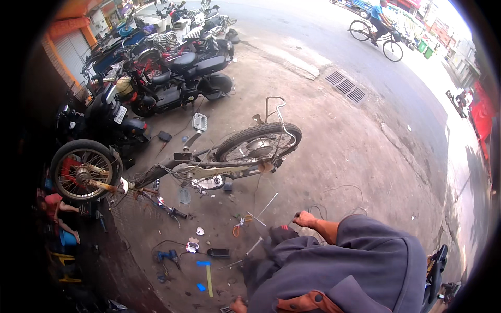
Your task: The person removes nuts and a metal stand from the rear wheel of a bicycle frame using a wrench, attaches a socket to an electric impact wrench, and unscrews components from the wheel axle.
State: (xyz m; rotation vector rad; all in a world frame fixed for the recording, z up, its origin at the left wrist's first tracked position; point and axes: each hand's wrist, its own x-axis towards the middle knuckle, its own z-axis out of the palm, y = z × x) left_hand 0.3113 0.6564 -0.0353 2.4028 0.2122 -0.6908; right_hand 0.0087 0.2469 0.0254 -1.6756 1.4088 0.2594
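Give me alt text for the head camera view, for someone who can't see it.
An overturned bicycle on pavement, with a blue power drill and an orange-handled tool nearby. The camera wearer's right hand is out in front, the left hand at the lower edge; what they hold is unclear. Parked scooters stand beyond.
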